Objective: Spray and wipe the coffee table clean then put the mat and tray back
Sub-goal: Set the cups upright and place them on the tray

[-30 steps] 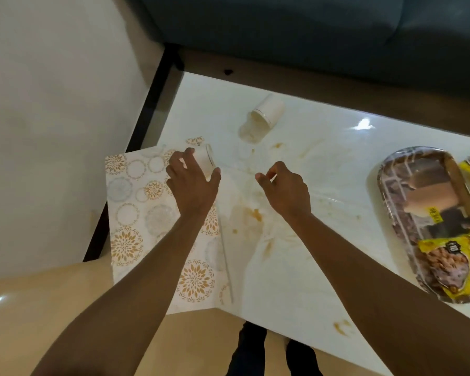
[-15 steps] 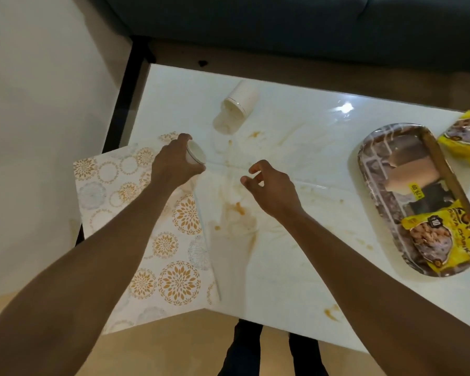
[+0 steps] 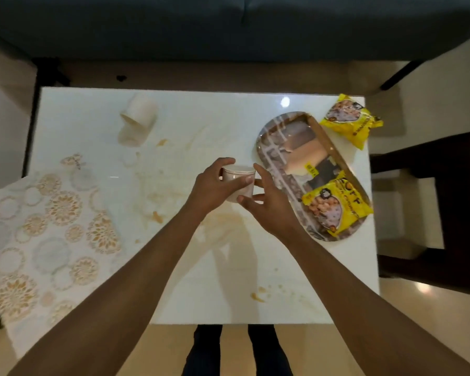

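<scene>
Cup [image 3: 239, 183] sits upright in the left hand [image 3: 215, 188], gripped above the stained table [image 3: 201, 267]; the right hand [image 3: 266, 204], fingers loose, touches its right side, nearer the tray [image 3: 263, 147].

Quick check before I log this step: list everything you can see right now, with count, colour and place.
coffee table: 1, glossy white with orange-brown spill stains, centre of view
mat: 1, white with gold and grey circle pattern, hanging over the table's left edge
tray: 1, oval, brown patterned, right side of the table
snack packets: 2, yellow; one on the tray's near end, the other on the table by the far right corner
held cup: 1, white, upright, above the table centre
tipped cup: 1, white, lying on its side, far left of the table
sofa: 1, dark blue-grey, beyond the table
chair: 1, dark, right of the table
left hand: grips the held cup
right hand: fingers spread beside that cup
</scene>
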